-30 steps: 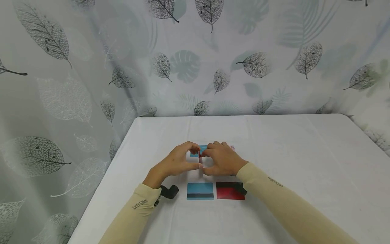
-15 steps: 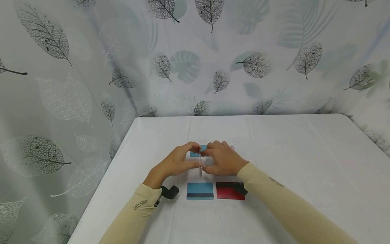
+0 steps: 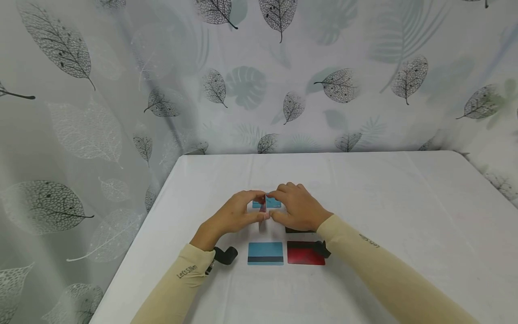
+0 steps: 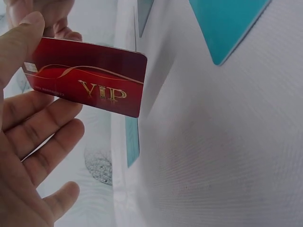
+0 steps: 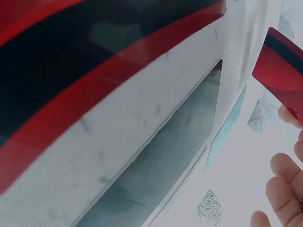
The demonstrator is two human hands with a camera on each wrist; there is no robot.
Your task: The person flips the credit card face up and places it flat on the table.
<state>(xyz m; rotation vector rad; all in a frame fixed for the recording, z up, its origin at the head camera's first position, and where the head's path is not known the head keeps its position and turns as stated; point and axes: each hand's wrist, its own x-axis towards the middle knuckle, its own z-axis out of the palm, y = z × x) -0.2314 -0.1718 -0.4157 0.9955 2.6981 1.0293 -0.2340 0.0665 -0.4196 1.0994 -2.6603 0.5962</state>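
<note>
- Tabletop (image 3: 384, 202): white; a blue card (image 3: 265, 253) and a red one (image 3: 301, 257) lie flat, nearer the person than the hands.
- Left hand (image 3: 234, 213): thumb and finger pinch the VIP card (image 4: 90, 78).
- Right hand (image 3: 301, 207): fingertips beside the VIP card; cannot tell whether they grip.
- VIP card: upright between the hands, over the tabletop; likely light, stiff, slick, best held by opposite edges.
</note>
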